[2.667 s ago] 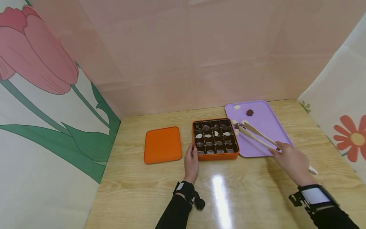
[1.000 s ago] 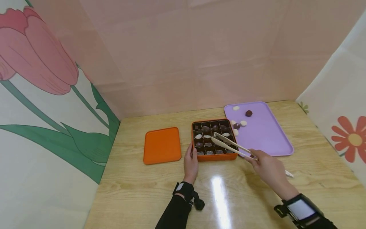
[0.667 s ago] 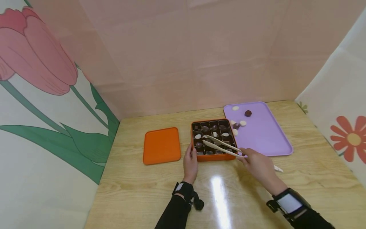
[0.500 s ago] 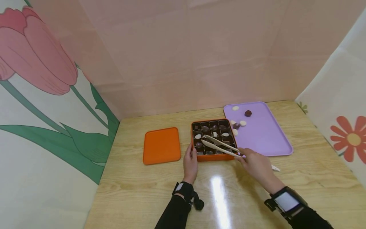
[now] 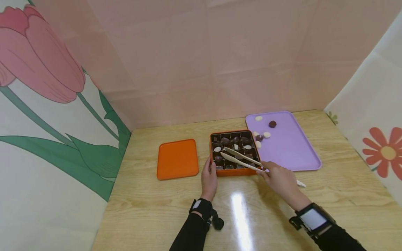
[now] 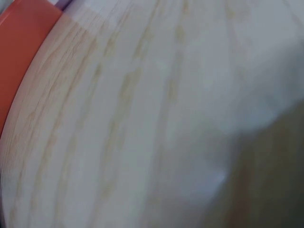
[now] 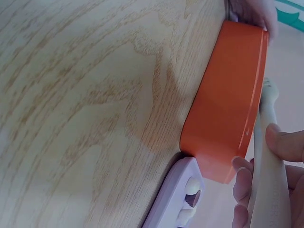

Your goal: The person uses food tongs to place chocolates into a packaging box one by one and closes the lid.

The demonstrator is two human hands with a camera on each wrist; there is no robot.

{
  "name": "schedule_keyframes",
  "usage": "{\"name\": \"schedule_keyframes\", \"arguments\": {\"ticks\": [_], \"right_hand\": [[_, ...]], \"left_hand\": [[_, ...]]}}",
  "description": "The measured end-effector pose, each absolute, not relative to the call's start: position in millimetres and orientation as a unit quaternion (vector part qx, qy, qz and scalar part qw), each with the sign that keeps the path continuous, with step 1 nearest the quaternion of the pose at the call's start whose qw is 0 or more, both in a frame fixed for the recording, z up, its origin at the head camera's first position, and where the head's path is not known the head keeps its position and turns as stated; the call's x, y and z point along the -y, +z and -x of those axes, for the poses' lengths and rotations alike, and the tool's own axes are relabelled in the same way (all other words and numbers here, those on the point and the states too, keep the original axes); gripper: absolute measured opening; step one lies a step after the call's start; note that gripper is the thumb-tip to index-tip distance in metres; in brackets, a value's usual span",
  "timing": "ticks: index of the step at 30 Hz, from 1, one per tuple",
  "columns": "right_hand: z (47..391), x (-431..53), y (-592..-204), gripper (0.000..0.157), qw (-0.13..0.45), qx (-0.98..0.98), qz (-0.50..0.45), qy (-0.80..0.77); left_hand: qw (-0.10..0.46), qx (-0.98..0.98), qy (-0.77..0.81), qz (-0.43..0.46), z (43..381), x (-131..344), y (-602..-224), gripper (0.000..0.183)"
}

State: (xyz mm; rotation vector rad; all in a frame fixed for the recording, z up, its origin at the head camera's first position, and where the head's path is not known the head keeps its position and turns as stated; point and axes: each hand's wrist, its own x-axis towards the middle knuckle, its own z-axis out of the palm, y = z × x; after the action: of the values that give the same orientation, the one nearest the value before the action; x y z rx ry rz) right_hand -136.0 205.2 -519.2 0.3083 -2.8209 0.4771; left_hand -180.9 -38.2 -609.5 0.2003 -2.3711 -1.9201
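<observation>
1. Head view: left hand (image 5: pixel 209 181) grips the orange box (image 5: pixel 239 172) at its near left corner; right hand (image 5: pixel 281 179) grasps beige tongs (image 5: pixel 240 162), tips over the box's compartments. Chocolates (image 5: pixel 272 124) lie on the purple tray (image 5: pixel 292 153) to the right; an orange lid (image 5: pixel 177 160) lies left.
2. Left wrist view: the box's wall shows upper left, above the table (image 6: pixel 133 118); the left hand's hold cannot be told here.
3. Right wrist view: thumb (image 7: pixel 289 144) and fingers (image 7: pixel 242 183) pinch the tongs by the box's rim.

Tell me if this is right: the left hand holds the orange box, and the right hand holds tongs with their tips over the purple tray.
Not quite: in the head view, the tips of the tongs are over the orange box, not the purple tray. The rest is right.
</observation>
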Motion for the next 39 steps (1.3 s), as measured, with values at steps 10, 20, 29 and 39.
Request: {"name": "schedule_keyframes", "arguments": {"ticks": [10, 20, 29, 39], "right_hand": [[135.2, -204.5, -515.1, 0.041, 0.133, 0.972, -0.104, 0.164], [146.8, -231.6, -504.6, 0.043, 0.166, 0.967, -0.061, 0.183], [165.3, -271.3, -498.3, 0.045, 0.181, 0.966, 0.001, 0.183], [174.2, -290.6, -515.7, 0.046, 0.134, 0.974, 0.034, 0.177]], "left_hand": [[0.041, 0.772, -0.631, -0.063, 180.6, 38.1, -608.6, 0.056], [0.035, 0.768, -0.637, -0.056, 180.0, 36.8, -606.3, 0.056], [0.036, 0.773, -0.631, -0.057, 181.4, 37.9, -607.9, 0.057], [0.040, 0.772, -0.632, -0.060, 181.2, 38.4, -609.3, 0.053]]}}
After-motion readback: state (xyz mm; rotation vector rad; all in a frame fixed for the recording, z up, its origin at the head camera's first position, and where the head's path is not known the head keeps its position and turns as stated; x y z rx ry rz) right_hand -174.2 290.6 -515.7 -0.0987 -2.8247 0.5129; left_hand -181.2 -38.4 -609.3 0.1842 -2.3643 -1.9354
